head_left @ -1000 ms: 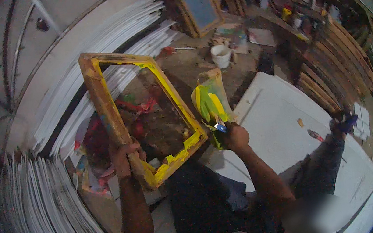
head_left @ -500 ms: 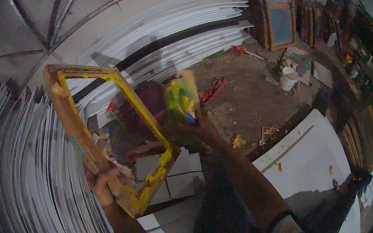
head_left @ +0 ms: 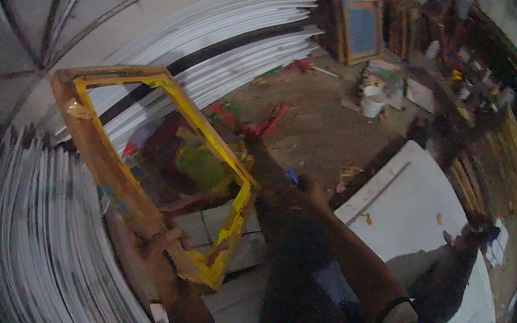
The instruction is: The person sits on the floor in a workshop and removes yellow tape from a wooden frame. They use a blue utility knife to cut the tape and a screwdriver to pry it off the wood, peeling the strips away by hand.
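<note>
- Between 8 and 9 o'clock: tall stack of pale sheets (head_left: 41,249), edges outward, streaked dark.
- 12 o'clock: second pile, white sheets (head_left: 252,61), laid flat.
- 4 o'clock: white board (head_left: 404,204), small scraps on top, shadow over lower part.
- 9 o'clock, near centre: wooden frame (head_left: 108,161), tilted. Judged part-way: opening free of any covering, outer left side brown wood; apparently left, yellow along inner edges, most ragged on lower side. Paint or tape: cannot tell.
- Through frame opening: yellow-green piece (head_left: 203,165), apparently loose; material blurred.
- 8 o'clock: left hand (head_left: 165,242), clamped on frame's lower left side.
- 4 o'clock, close to centre: right hand (head_left: 312,195), apart from frame, fingers closed around blue tool.
- 2 o'clock: white cup (head_left: 373,102), upright.
- Smallest, beside right thumb: blue tool (head_left: 293,174), kind unreadable.
</note>
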Demonstrator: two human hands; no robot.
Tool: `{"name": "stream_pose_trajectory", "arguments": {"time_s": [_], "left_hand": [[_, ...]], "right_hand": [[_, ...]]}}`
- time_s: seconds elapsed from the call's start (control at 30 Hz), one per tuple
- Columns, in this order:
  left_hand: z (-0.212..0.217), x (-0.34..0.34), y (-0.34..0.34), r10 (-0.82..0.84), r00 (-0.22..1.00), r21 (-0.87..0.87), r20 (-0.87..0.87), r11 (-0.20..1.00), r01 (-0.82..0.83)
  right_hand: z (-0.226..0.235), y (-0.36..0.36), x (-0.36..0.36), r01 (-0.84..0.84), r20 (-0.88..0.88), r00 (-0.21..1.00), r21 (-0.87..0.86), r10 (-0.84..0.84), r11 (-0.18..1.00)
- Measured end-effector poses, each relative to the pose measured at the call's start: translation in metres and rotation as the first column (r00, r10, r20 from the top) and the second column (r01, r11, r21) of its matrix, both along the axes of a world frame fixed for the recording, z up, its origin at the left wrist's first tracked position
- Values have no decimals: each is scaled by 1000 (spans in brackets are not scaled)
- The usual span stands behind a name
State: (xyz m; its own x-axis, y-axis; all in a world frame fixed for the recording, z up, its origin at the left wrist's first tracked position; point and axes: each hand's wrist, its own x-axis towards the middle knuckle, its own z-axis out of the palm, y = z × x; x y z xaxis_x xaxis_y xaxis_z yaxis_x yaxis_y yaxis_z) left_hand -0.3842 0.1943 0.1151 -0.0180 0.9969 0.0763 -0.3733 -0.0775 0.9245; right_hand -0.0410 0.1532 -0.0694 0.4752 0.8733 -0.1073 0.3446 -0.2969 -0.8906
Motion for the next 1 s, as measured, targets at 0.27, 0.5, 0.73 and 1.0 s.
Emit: {"name": "stream_pose_trajectory", "arguments": {"time_s": [0.27, 0.5, 0.73, 1.0], "left_hand": [[-30, 147, -23, -455, 874, -232, 170, 844, 484], [-66, 265, -95, -751, 659, -188, 47, 641, 744], [-134, 359, -154, -932, 340, -152, -126, 357, 922], [-112, 435, -223, -989, 150, -240, 17, 142, 960]], "right_hand": [[-12, -166, 83, 488, -343, 822, 14, -454, 873], [-54, -296, 123, 808, -214, 582, 48, -784, 587], [-98, -409, 131, 941, 226, 263, 156, -938, 301], [-107, -437, 109, 929, 87, 366, -93, -926, 359]]}}
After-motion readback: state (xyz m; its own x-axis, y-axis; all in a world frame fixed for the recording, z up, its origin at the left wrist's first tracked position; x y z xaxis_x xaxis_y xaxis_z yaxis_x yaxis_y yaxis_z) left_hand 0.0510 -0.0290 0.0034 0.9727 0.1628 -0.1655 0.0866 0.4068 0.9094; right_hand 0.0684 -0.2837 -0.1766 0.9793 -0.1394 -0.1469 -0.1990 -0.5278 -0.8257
